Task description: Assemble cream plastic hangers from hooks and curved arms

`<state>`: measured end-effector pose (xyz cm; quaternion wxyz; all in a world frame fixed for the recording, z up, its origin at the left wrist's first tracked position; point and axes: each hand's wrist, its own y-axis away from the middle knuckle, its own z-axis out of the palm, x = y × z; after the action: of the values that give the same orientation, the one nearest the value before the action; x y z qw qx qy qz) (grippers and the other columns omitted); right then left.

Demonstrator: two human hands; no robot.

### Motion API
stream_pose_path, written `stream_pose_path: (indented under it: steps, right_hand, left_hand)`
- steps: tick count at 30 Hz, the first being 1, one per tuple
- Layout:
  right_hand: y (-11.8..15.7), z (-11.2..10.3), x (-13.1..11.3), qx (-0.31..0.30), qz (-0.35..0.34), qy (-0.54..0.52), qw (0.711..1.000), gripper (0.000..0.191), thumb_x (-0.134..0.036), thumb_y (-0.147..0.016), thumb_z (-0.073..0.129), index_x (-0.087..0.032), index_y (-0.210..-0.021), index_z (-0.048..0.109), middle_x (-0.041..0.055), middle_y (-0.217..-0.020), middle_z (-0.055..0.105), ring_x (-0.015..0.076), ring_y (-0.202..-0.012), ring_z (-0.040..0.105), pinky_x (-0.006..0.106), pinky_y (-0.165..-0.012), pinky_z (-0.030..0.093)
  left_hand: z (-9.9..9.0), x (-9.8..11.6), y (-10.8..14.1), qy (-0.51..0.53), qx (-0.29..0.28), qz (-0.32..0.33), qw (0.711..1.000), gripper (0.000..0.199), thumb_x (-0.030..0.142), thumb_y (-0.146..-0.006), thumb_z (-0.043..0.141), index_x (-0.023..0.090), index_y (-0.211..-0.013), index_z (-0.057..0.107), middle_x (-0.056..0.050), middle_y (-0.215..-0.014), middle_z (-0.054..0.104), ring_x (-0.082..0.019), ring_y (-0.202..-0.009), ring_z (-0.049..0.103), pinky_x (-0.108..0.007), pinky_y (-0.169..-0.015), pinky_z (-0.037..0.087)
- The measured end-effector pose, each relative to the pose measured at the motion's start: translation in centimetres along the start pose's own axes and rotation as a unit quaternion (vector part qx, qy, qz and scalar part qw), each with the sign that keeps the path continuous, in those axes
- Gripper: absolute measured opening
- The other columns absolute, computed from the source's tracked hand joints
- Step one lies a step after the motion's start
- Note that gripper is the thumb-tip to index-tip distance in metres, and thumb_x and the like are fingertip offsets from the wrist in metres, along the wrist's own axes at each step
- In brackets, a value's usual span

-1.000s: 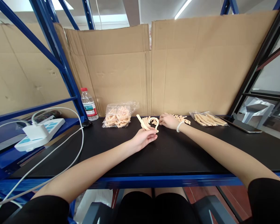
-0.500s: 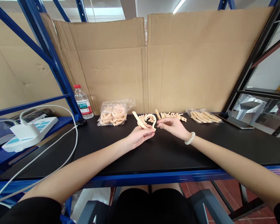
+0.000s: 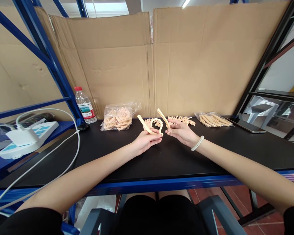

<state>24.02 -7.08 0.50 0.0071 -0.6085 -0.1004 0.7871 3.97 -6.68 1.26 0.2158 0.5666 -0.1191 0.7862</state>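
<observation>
My left hand (image 3: 147,142) is closed on a pale, wood-coloured curved piece (image 3: 142,122), whose straight end points up to the left and whose other end bends over like a hook. Whether this is one piece or two joined ones, I cannot tell. Close on its right, my right hand (image 3: 182,133) pinches a pale, slightly bent stick (image 3: 162,117), upright and leaning left. The two held things are near each other but apart. Behind the hands, several small pale curved pieces (image 3: 185,120) lie in rows on the black tabletop (image 3: 137,168), partly hidden by the fingers.
A clear bag of pale ring-like pieces (image 3: 119,118) lies back left, beside a water bottle (image 3: 85,106). Back right are a bag of pale sticks (image 3: 214,119) and a phone (image 3: 246,125). A power strip (image 3: 29,140) with white cables is at far left; cardboard (image 3: 210,58) stands behind.
My right hand has turned and brought its stick up and left, so more of it shows. My left hand keeps its hold on the curved piece. The view has shifted slightly.
</observation>
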Motion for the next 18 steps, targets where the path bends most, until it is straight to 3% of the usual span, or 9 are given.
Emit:
stream_pose_path:
  steps: [4,8,12,18]
  right_hand:
    - [-0.1,0.1,0.0,-0.018,0.050,-0.032,0.998,0.024,-0.006,-0.070,0.077,-0.018,-0.089,0.069,0.0023,-0.085,0.066,0.0163,-0.089,0.067,0.031,-0.091,0.056]
    - [0.1,0.3,-0.3,-0.026,0.045,-0.005,0.999,0.022,-0.015,-0.067,0.082,-0.018,-0.086,0.072,0.0003,-0.084,0.067,0.0102,-0.075,0.064,0.021,-0.072,0.055]
    - [0.5,0.7,-0.6,-0.096,0.009,0.023,0.995,0.027,-0.025,-0.065,0.086,-0.017,-0.086,0.072,0.0015,-0.082,0.069,0.0105,-0.071,0.062,0.024,-0.072,0.054]
    - [0.8,1.1,-0.8,-0.145,-0.027,0.053,0.988,0.027,-0.031,-0.066,0.086,-0.017,-0.085,0.073,0.0018,-0.083,0.070,0.0125,-0.076,0.064,0.028,-0.077,0.053]
  left_hand:
    - [0.0,0.1,0.0,-0.013,-0.010,0.002,1.000,0.019,0.007,-0.068,0.080,0.012,-0.076,0.063,-0.004,-0.074,0.070,-0.011,-0.070,0.068,-0.025,-0.077,0.055]
    - [-0.2,0.0,-0.1,-0.029,-0.025,0.013,0.999,0.020,0.008,-0.066,0.080,0.013,-0.077,0.064,-0.003,-0.076,0.070,-0.011,-0.070,0.068,-0.026,-0.077,0.054]
    - [-0.7,-0.1,-0.4,-0.044,-0.034,0.028,0.998,0.022,0.011,-0.064,0.082,0.013,-0.076,0.064,-0.002,-0.073,0.069,-0.011,-0.069,0.067,-0.026,-0.075,0.053]
    - [-1.5,-0.1,-0.8,-0.074,-0.093,0.042,0.992,0.024,0.016,-0.063,0.084,0.014,-0.079,0.067,0.000,-0.073,0.068,-0.009,-0.065,0.064,-0.023,-0.067,0.050]
